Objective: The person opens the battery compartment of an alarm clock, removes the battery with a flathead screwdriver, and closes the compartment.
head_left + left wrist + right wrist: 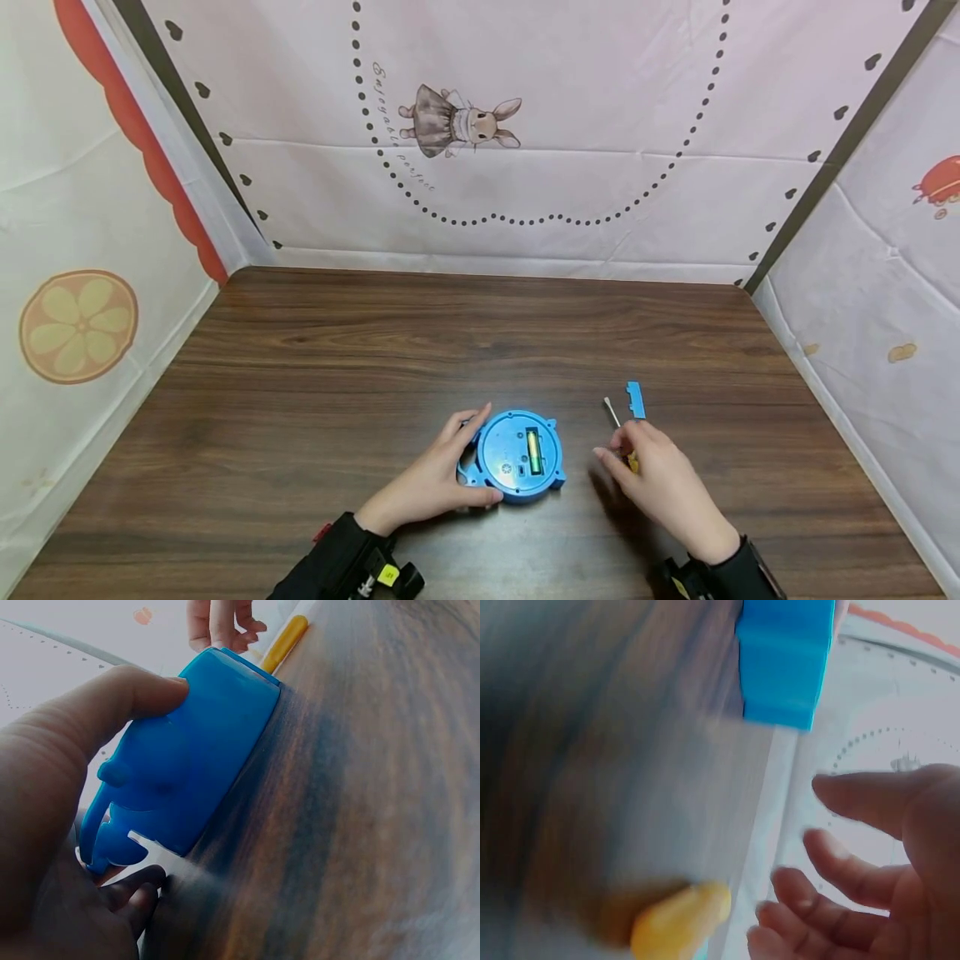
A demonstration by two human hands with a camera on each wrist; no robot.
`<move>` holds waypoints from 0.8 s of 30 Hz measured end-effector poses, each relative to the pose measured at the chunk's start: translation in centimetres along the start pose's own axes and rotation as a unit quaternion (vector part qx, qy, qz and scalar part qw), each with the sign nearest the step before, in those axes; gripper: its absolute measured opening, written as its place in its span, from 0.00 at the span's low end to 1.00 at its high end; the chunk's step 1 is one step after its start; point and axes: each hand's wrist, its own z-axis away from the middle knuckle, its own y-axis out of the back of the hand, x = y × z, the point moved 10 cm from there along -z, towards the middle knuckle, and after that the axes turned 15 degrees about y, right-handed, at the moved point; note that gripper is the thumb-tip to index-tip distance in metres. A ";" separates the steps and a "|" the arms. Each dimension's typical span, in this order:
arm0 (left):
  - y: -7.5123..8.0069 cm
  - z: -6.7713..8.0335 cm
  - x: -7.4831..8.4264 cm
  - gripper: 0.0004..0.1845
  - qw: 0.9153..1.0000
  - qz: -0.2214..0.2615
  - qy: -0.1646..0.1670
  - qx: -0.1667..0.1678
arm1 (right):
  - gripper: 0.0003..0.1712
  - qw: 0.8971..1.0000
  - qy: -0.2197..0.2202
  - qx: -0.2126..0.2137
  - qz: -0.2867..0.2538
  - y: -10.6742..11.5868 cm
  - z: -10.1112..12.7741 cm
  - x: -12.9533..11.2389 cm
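Observation:
A round blue alarm clock (pixel 498 450) rests on the table, its back turned up. In its uncovered compartment sits a green and gold battery (pixel 534 451). My left hand (pixel 427 483) grips the clock's left side, thumb at the near edge and fingers round the far one; the left wrist view has the thumb on the blue casing (pixel 214 712). My right hand (pixel 666 475), fingers loosely bent and apart, hovers over a screwdriver (pixel 612 412) whose yellow handle (pixel 681 922) lies clear of the fingertips in the right wrist view. The hand partly hides that handle in the head view.
Just beyond the right hand lies a small blue battery cover (pixel 636 400). The brown wood-grain table (pixel 375 350) is bordered by printed white cloth (pixel 570 100) at the back and on both sides.

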 end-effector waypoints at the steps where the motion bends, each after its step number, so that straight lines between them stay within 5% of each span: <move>1: 0.0 0.0 0.0 0.59 1.000 -0.001 0.000 0.001 | 0.10 1.000 0.005 -0.016 -0.016 -0.6 0.0 -0.4; 8: 0.0 0.1 0.0 0.58 1.000 0.000 -0.002 0.005 | 0.22 0.983 0.039 -0.128 -0.125 -5.1 0.0 -3.7; 24: 0.2 0.7 0.7 0.54 0.999 -0.034 0.010 0.022 | 0.23 0.984 -0.034 -0.110 -0.135 -5.3 -0.6 -1.4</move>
